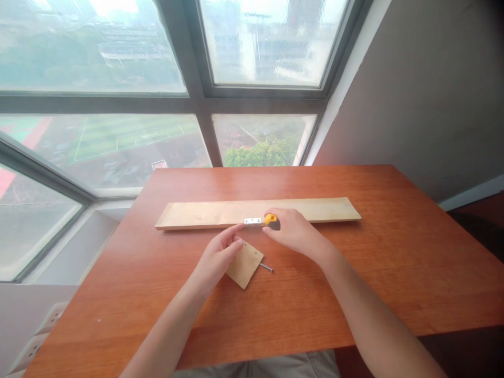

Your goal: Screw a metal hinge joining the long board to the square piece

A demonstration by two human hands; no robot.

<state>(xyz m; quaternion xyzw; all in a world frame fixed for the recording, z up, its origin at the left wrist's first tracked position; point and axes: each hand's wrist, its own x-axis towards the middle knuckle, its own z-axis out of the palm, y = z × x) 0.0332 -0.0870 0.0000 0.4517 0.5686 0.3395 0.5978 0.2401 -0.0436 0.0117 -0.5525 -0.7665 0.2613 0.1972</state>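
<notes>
My right hand (293, 228) is closed around a small yellow and black tape measure (272, 221) at the front edge of a long pale wooden plank (208, 211). Just left of it, a silver metal plate with holes (252, 221) sits at the plank's front edge. The index finger of my left hand (222, 252) reaches to the plate's left end, with the thumb apart below it. Partly under my left hand lies a small square wooden piece (246, 268) with small holes. A grey screw (266, 267) lies by its right edge.
The plank lies across a reddish-brown wooden table (394, 262). Behind the table are large windows with a grey frame (200, 105). A grey wall (413, 105) rises on the right. Wall sockets (31, 352) show at the lower left, beside the table edge.
</notes>
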